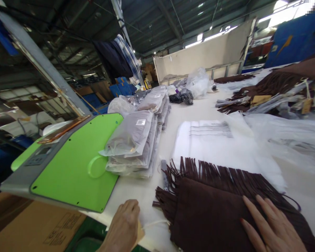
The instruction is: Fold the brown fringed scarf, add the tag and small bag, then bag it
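Note:
A dark brown fringed bag (210, 213) lies flat at the front of the table, its fringe spread along the far and left edges. My right hand (273, 224) rests on it, fingers stretched out and apart. To the left of the bag, my left hand (126, 224) is closed at the table's front edge. A tan hang tag (140, 231) sticks out from under its fingers, and a pale cord (156, 222) runs from there to the bag. How the fingertips grip the tag is hidden.
Bagged brown goods (132, 134) form stacks beside a green-topped machine (78, 164). Behind the fringed bag lies a pile of clear plastic bags (207, 140). More brown fringed pieces (278, 80) are heaped at the back right. A cardboard box (36, 224) is below left.

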The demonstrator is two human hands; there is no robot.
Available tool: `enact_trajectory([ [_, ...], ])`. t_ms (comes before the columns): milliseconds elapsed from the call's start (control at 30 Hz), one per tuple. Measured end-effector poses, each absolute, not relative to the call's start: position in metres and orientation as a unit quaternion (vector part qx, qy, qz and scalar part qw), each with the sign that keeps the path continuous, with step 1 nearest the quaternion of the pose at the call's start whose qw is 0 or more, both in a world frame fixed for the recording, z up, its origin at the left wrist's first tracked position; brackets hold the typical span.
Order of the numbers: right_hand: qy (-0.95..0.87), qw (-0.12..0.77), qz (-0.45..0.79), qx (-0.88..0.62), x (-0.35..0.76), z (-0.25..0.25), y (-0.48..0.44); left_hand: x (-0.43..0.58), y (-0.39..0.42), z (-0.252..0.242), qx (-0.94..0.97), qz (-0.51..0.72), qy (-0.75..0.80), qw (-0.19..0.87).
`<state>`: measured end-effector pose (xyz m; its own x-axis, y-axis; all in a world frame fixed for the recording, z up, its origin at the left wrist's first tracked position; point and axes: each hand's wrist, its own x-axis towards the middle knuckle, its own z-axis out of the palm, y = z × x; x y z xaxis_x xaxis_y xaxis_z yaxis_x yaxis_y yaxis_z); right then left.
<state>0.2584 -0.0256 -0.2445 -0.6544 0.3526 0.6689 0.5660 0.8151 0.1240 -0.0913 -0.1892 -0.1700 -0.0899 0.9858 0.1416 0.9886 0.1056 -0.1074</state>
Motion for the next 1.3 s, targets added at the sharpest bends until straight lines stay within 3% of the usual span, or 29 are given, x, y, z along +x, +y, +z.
enact_trajectory([
  [133, -0.897, 0.328, -0.17, -0.244, 0.259, -0.244, -0.025, -0.07, -0.142, -0.168, -0.703, -0.074, -0.702, 0.087],
  [333, -0.895, 0.316, -0.187, -0.254, 0.256, -0.241, -0.027, -0.072, -0.083, -0.175, -0.768, -0.002, -0.629, 0.119],
  [833, -0.897, 0.296, -0.163, -0.285, 0.257, -0.236, -0.034, -0.079, -0.174, -0.135, -0.628, 0.202, -0.747, -0.076],
  [1100, -0.9, 0.306, -0.174, -0.258, 0.256, -0.23, -0.034, -0.046, -0.193, -0.161, -0.709, 0.01, -0.704, -0.041],
  [1300, -0.9, 0.313, -0.182, -0.241, 0.258, -0.232, -0.031, -0.034, -0.204, -0.181, -0.653, -0.019, -0.755, -0.057],
])
